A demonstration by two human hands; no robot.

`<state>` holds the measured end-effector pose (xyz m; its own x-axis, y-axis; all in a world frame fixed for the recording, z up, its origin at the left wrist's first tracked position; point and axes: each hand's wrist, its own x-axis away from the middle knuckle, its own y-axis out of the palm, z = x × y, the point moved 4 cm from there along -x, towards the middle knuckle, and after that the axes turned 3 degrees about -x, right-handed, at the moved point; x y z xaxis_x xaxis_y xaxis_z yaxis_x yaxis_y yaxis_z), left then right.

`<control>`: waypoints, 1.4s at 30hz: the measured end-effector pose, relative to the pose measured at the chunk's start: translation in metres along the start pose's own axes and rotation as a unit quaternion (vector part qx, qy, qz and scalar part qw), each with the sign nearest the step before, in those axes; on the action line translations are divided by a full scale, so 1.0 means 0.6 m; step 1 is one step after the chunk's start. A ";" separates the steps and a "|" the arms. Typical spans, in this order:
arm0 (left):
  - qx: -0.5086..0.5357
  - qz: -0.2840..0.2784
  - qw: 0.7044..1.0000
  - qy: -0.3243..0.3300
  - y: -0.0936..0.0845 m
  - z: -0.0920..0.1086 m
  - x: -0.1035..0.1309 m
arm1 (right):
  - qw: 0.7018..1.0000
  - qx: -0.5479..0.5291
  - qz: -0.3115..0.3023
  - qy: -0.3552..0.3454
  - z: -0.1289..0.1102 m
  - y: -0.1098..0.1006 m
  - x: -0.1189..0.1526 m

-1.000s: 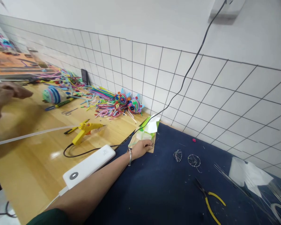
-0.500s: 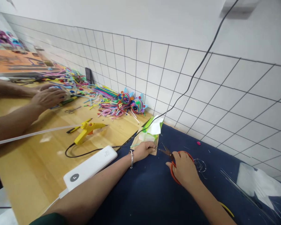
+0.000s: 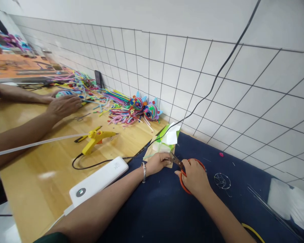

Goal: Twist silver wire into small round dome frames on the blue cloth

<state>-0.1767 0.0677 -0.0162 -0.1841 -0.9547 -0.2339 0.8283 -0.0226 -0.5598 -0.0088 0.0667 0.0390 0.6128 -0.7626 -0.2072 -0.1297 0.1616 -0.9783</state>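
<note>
My right hand [image 3: 195,176] grips a pair of scissors [image 3: 183,173] by its red-orange handles. The slightly parted blades reach the fingertips of my left hand [image 3: 157,163]. Those left fingers are pinched together; whatever they hold is too small to make out. Under and behind them lies a tan card [image 3: 149,152] with green and white paper pieces [image 3: 172,134] on it. A silver bracelet circles my left wrist. To the right of the scissors, a round wire piece [image 3: 222,181] rests on the dark blue mat [image 3: 164,209].
A yellow glue gun [image 3: 95,140] and a white power bank [image 3: 98,181] lie on the wooden table. Colourful pipe cleaners and decorated balls [image 3: 151,111] sit by the tiled wall. Another person's hands [image 3: 64,107] work at left. A black cable [image 3: 205,96] hangs across the view.
My right hand has brought the scissors leftward, so the blades now meet my left fingertips. At left, the other person's hands have shifted slightly right.
</note>
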 end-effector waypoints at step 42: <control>0.116 -0.120 0.986 0.023 0.027 0.045 0.011 | 0.997 -0.078 0.006 0.026 0.008 0.003 0.060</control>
<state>-0.1506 0.0533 -0.0053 -0.4091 -0.8993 -0.1545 0.8557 -0.3193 -0.4072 0.0170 0.0427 0.0300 0.5706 -0.7927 -0.2146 -0.2595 0.0740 -0.9629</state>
